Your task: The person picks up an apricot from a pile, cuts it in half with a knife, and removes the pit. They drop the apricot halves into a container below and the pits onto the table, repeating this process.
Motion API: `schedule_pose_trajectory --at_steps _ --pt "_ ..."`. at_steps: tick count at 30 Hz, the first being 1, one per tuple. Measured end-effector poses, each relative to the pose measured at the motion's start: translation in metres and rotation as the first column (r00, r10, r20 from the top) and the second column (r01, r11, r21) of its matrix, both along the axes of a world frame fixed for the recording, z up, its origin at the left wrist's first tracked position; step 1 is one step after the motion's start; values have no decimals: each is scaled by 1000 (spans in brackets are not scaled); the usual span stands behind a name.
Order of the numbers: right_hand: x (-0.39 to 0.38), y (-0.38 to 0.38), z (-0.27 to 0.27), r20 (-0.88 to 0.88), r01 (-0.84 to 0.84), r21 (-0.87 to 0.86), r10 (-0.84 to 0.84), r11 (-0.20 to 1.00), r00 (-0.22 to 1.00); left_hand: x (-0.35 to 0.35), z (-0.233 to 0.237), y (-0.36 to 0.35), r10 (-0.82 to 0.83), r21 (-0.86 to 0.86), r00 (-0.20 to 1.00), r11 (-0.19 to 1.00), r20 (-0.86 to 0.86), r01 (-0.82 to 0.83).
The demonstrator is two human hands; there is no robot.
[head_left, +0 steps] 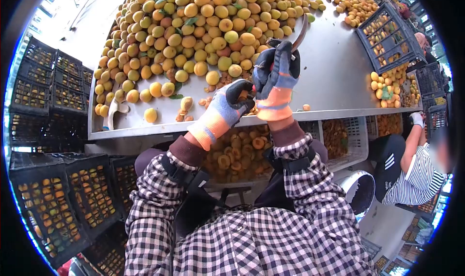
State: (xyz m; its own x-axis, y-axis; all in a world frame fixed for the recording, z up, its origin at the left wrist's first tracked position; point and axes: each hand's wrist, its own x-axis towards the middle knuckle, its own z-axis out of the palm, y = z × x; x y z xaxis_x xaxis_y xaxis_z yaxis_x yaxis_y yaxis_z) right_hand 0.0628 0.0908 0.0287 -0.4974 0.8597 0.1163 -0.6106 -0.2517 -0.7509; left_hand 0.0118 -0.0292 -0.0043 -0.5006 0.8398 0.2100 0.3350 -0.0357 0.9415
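Note:
My right hand (276, 82), in an orange and blue-grey glove with dark fingers, is closed around a curved knife (301, 34). Its blade points up and away over the metal table (334, 77). Close beside it, my left hand (226, 106), gloved alike, has its fingers curled in; whatever is in them is hidden. A big heap of whole apricots (193, 29) lies just beyond both hands. Small brown scraps and a few loose apricots (150, 115) are near the table's front edge. Below that edge, between my knees, a crate holds halved apricots (237, 155).
Stacked black crates of apricots (48, 203) stand at my left. On the table's right side a tilted dark crate (390, 36) spills apricots. A white bucket (358, 191) stands by my right knee. A person in a striped shirt (416, 179) sits at the right.

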Motion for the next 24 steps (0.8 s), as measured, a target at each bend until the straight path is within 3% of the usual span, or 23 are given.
schedule_pose_trajectory --at_steps 3,7,8,10,14,18,20,21,24 --pt "-3 3 -6 27 -18 -49 20 999 999 2 -2 1 51 -23 995 998 -84 -54" --pt "-6 12 -17 113 8 -404 41 915 993 -8 -2 3 -11 -92 990 996 -142 -2" --pt "-9 12 -19 108 2 -399 45 917 993 -10 -5 4 -8 -66 972 998 -236 -8" --pt "-10 8 -20 165 52 -585 57 809 985 -13 -5 4 -1 -35 943 999 -334 -11" --pt "-7 6 -7 115 22 -548 50 836 992 -16 -1 1 -21 -43 964 999 -265 10" --pt "-4 16 -17 52 -29 -673 86 739 995 -15 -11 1 24 10 938 1000 -345 -22" --pt "-8 24 -33 19 -36 -667 65 744 998 -15 -11 0 32 -123 968 990 -247 -64" --pt "-9 29 -42 -26 -57 -657 54 751 998 -17 -14 0 44 -129 988 990 -151 -64" --pt "-10 35 -36 -91 -46 -579 -8 814 996 -30 -32 -1 83 -148 992 984 -91 -96"
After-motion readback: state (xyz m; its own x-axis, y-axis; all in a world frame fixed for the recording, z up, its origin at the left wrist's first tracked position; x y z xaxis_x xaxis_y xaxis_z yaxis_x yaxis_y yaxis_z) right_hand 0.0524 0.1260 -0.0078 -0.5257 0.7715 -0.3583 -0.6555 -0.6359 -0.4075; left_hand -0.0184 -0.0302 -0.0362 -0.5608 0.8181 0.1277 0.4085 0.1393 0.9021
